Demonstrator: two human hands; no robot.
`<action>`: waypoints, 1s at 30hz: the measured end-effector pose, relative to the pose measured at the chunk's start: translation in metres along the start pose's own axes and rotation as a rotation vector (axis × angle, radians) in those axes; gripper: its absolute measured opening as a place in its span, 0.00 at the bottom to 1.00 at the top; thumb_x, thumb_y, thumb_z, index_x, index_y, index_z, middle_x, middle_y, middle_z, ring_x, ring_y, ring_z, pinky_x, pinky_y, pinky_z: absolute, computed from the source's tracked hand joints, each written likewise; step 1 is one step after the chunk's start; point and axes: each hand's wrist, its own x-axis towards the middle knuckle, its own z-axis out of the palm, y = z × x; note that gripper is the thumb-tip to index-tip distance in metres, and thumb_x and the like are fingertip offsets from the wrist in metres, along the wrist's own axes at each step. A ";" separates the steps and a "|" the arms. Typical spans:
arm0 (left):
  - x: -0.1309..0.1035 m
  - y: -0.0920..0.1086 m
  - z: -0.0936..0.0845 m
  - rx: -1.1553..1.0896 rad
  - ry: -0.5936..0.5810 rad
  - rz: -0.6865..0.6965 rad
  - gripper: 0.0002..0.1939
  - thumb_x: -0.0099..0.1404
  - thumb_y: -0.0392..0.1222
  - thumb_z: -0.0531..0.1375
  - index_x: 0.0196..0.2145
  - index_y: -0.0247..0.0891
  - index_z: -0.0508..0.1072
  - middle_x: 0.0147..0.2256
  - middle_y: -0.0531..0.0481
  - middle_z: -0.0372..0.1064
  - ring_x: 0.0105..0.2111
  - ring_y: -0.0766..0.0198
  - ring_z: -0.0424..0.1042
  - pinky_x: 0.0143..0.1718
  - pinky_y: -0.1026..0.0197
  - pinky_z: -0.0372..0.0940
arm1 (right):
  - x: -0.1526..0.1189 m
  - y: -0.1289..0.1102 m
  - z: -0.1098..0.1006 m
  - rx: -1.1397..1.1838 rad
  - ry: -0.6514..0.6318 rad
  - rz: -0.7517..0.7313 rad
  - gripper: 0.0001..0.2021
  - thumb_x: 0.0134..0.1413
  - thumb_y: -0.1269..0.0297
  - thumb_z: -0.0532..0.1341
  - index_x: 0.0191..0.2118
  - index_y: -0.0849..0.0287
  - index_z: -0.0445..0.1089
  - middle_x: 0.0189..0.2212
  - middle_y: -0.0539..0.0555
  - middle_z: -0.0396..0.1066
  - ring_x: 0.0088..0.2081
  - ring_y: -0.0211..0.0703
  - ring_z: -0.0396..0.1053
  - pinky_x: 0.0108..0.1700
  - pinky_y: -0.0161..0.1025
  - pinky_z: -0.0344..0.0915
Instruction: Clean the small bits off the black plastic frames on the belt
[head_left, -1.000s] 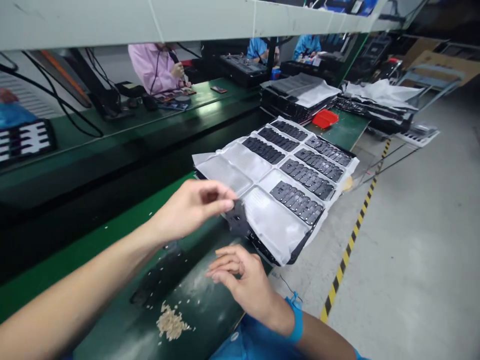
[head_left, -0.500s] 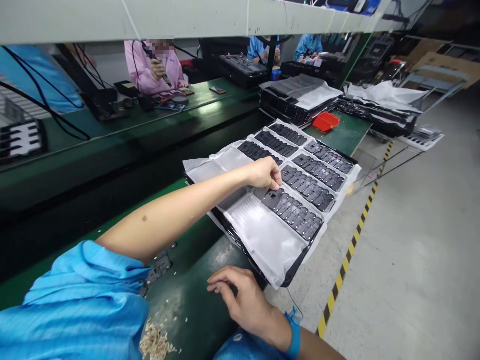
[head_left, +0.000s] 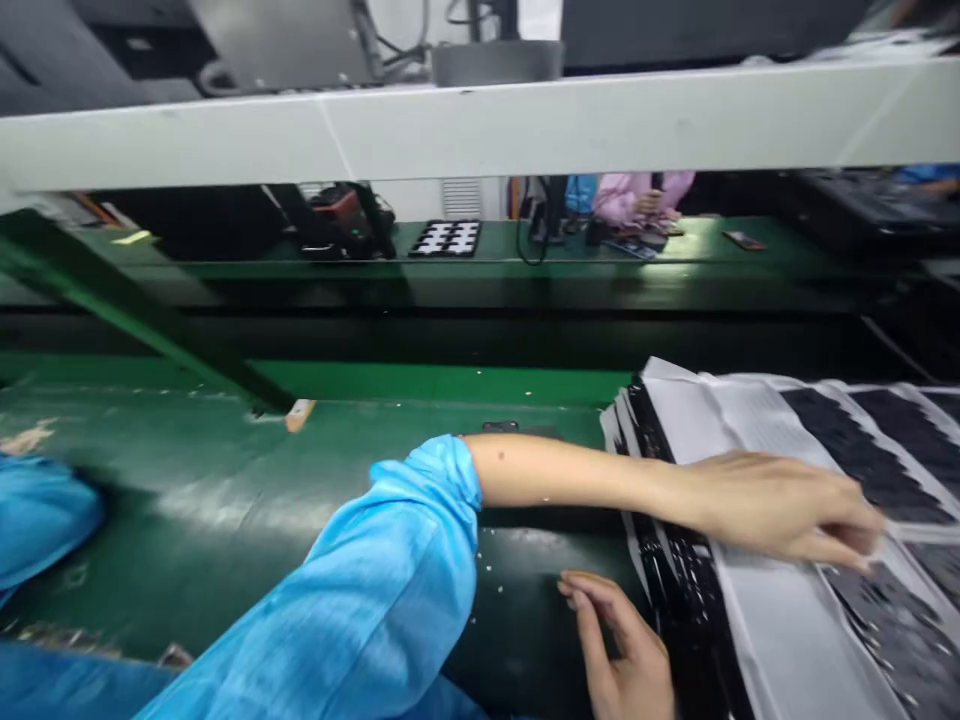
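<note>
A green worktop (head_left: 240,540), scuffed and glossy with reflected light, runs across the view, with a brighter green strip (head_left: 442,383) along its back. At its right lies a stack of black-edged trays (head_left: 694,600) with white liner sheets showing between and over them, while a small dark flat piece (head_left: 500,427) lies near the back, partly hidden behind the forearm. Pale flecks (head_left: 489,569) are scattered over the surface, a small pale block (head_left: 299,415) sits at the foot of a slanting green post (head_left: 157,325), and blurred, pale scraps (head_left: 28,438) lie by the left edge.
</note>
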 end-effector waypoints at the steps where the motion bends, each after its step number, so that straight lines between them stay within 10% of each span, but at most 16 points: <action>1: -0.029 -0.005 -0.009 0.007 0.074 0.017 0.11 0.75 0.46 0.63 0.33 0.44 0.78 0.44 0.47 0.79 0.46 0.59 0.79 0.47 0.58 0.75 | 0.008 -0.003 0.003 -0.015 -0.015 -0.023 0.07 0.70 0.65 0.64 0.46 0.53 0.81 0.42 0.55 0.85 0.40 0.48 0.85 0.46 0.38 0.82; 4: -0.125 -0.033 -0.041 0.118 0.318 -0.193 0.09 0.77 0.46 0.62 0.42 0.41 0.82 0.47 0.46 0.80 0.50 0.58 0.79 0.55 0.58 0.72 | 0.034 -0.022 0.018 -0.074 -0.023 -0.053 0.07 0.71 0.62 0.64 0.45 0.53 0.81 0.41 0.55 0.85 0.41 0.49 0.85 0.47 0.40 0.82; 7: -0.215 -0.079 -0.085 0.317 0.481 -0.814 0.07 0.74 0.41 0.65 0.47 0.41 0.82 0.50 0.47 0.80 0.52 0.59 0.79 0.58 0.60 0.70 | 0.078 -0.038 0.042 -0.126 -0.060 -0.035 0.09 0.71 0.58 0.63 0.45 0.53 0.80 0.42 0.57 0.84 0.39 0.49 0.84 0.43 0.42 0.82; 11: -0.293 -0.140 -0.138 0.410 0.575 -1.205 0.17 0.71 0.39 0.68 0.55 0.34 0.78 0.59 0.34 0.73 0.60 0.46 0.74 0.61 0.49 0.69 | 0.186 -0.037 0.088 -0.233 -0.125 -0.032 0.09 0.68 0.60 0.63 0.46 0.57 0.79 0.43 0.59 0.84 0.42 0.52 0.84 0.46 0.47 0.82; 19: -0.316 -0.205 -0.150 0.377 0.433 -1.347 0.21 0.74 0.47 0.66 0.60 0.37 0.74 0.62 0.39 0.70 0.61 0.47 0.72 0.61 0.37 0.70 | 0.405 0.040 0.183 -0.562 -0.213 0.056 0.23 0.49 0.72 0.71 0.54 0.60 0.77 0.58 0.64 0.76 0.61 0.63 0.72 0.66 0.58 0.69; 24: -0.328 -0.207 -0.142 0.280 0.467 -1.284 0.27 0.65 0.40 0.73 0.59 0.34 0.73 0.55 0.37 0.77 0.56 0.47 0.77 0.58 0.53 0.70 | 0.438 0.076 0.201 -0.661 -0.411 0.054 0.26 0.44 0.68 0.77 0.53 0.56 0.79 0.61 0.61 0.73 0.63 0.66 0.69 0.66 0.61 0.66; 30: -0.367 -0.187 -0.140 0.203 0.534 -1.171 0.09 0.69 0.35 0.68 0.47 0.33 0.78 0.41 0.44 0.81 0.40 0.58 0.81 0.44 0.60 0.71 | 0.450 0.092 0.186 -0.714 -0.505 0.012 0.27 0.47 0.68 0.76 0.56 0.56 0.78 0.54 0.60 0.73 0.59 0.62 0.68 0.65 0.59 0.66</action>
